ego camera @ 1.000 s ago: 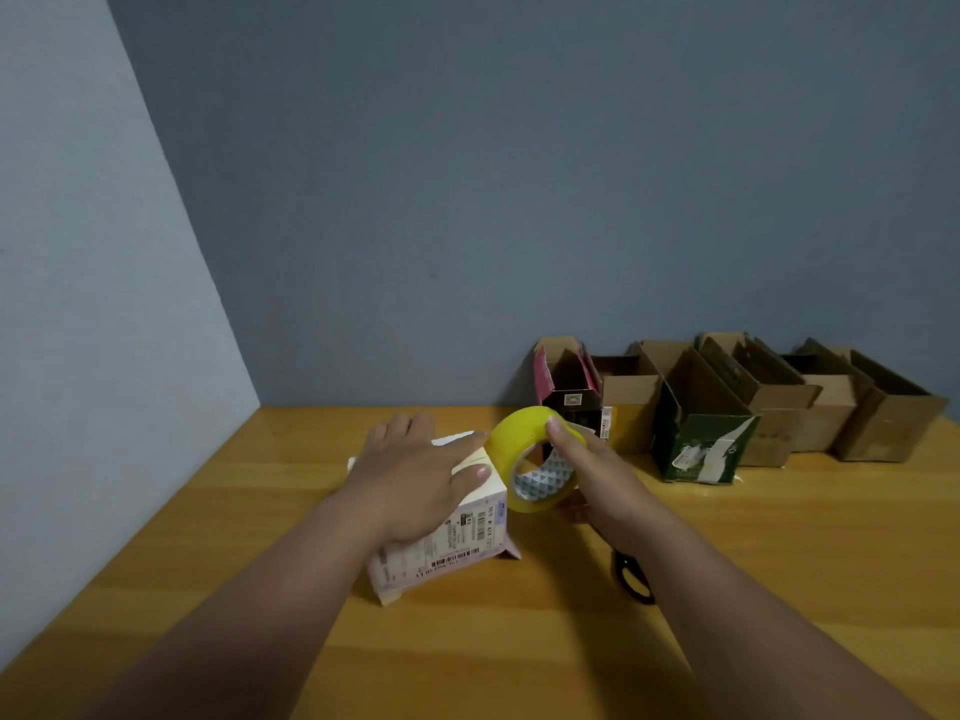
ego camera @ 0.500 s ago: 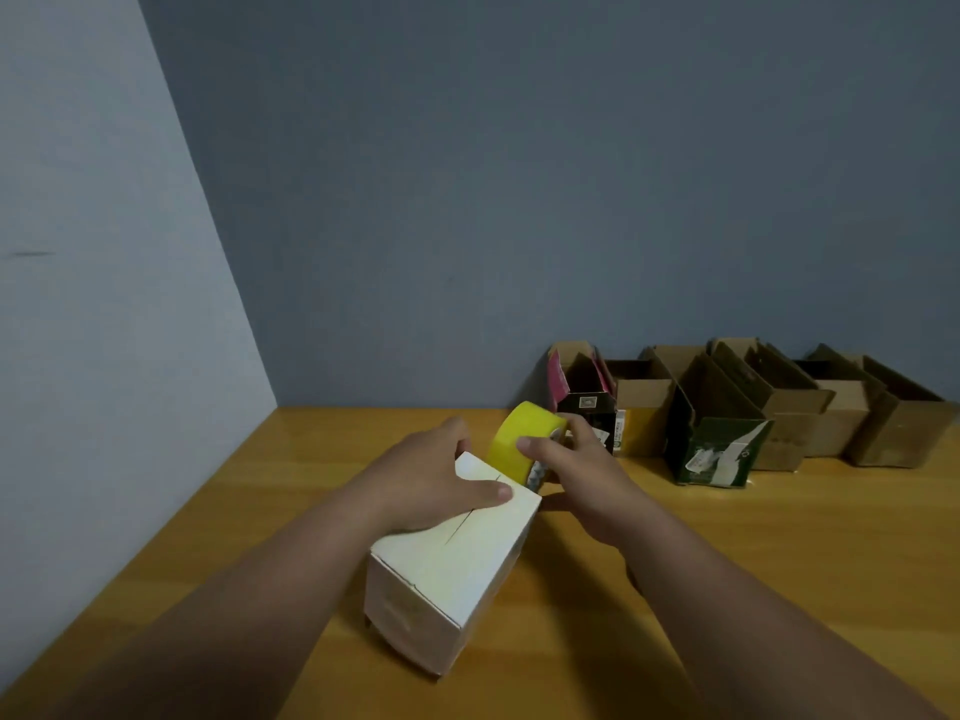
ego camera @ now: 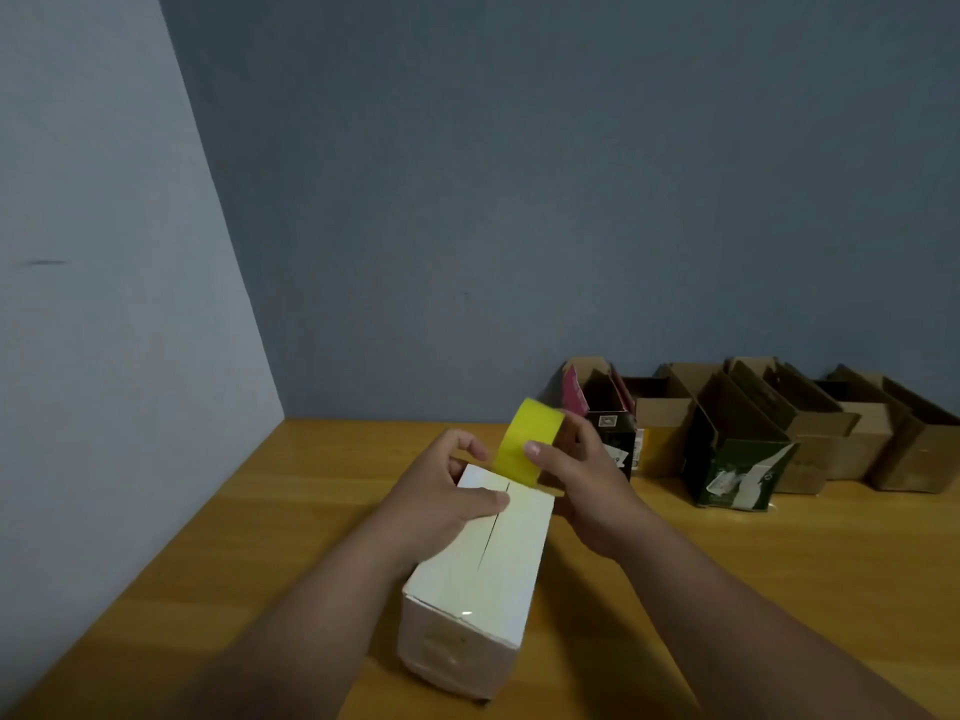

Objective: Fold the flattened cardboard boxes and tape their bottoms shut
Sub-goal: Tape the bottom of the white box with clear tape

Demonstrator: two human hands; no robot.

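A wooden table (ego camera: 779,589) fills the lower part of the view, set into a corner of blue-grey walls (ego camera: 519,174). Along the back wall on the right stands a row of folded boxes (ego camera: 810,423) with their tops open — plain brown ones, a dark green one (ego camera: 737,472) in front, and at the left end of the row a black one with pink flaps (ego camera: 605,413).

In the near middle of the table stands a white cardboard box (ego camera: 498,558), long and narrow, its closed flaps facing up with a dark seam running lengthwise down the middle. The left hand (ego camera: 441,496) rests on the far end of this face: the thumb lies flat across the flap with its tip at the seam, while the other fingers curl over the far edge of the box.

The right hand (ego camera: 582,475) grips a roll of yellow tape (ego camera: 527,441), thumb on the near side of the roll and the fingers wrapped behind it. The roll stands on edge at the far end of the box, its lower rim right at the seam — I cannot tell whether any tape is stuck down there yet.
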